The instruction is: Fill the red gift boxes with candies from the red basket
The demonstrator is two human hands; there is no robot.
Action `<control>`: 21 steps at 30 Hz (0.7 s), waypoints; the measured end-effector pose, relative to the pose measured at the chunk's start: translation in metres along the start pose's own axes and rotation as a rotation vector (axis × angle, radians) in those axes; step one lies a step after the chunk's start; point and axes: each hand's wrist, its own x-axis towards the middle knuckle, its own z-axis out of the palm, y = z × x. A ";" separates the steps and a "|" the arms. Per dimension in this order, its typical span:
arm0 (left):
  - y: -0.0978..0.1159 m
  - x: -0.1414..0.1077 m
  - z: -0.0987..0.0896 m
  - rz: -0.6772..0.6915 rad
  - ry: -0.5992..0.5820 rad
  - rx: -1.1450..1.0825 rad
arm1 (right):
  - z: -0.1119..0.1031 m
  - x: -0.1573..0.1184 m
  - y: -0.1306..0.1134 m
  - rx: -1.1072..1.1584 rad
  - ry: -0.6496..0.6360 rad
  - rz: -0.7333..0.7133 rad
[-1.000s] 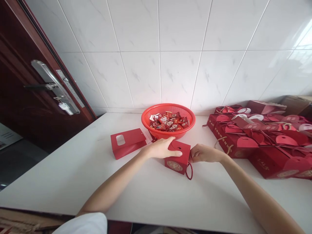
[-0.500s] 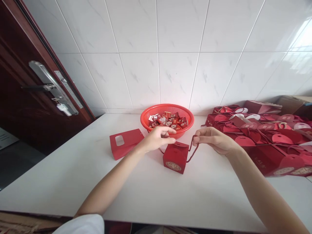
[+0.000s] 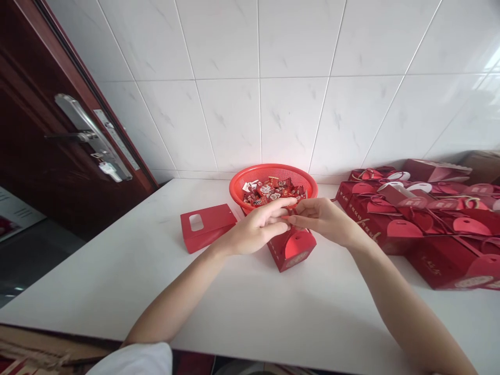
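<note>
A small red gift box (image 3: 282,251) stands on the white table in front of the basket, its rounded flap folded toward me. My right hand (image 3: 326,221) pinches the dark red cord (image 3: 308,229) of this box above its top. Just left of it, my left hand (image 3: 260,225) reaches over the box with index finger stretched and thumb apart. The fingertips of both hands meet over the box and hide part of the cord. Another red box (image 3: 209,221), with a cut-out window, lies to the left.
Behind the hands, a red plastic basket (image 3: 273,171) holds several wrapped sweets (image 3: 267,188). Many red gift boxes (image 3: 437,260) crowd the right side. A tiled wall (image 3: 226,125) backs the white table (image 3: 136,260), and a dark door (image 3: 35,104) is at the left.
My right hand has moved left with the cord to meet my left hand over the box. The small box has turned, so its rounded flap now shows.
</note>
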 end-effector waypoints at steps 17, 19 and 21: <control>-0.026 0.014 0.015 -0.140 0.072 0.845 | 0.009 0.005 0.014 -0.130 0.149 -0.040; -0.030 0.016 0.016 -0.133 0.045 0.833 | 0.009 0.007 0.016 -0.029 0.097 -0.032; -0.033 0.018 0.017 -0.095 0.043 0.818 | 0.008 0.009 0.018 0.083 0.051 -0.017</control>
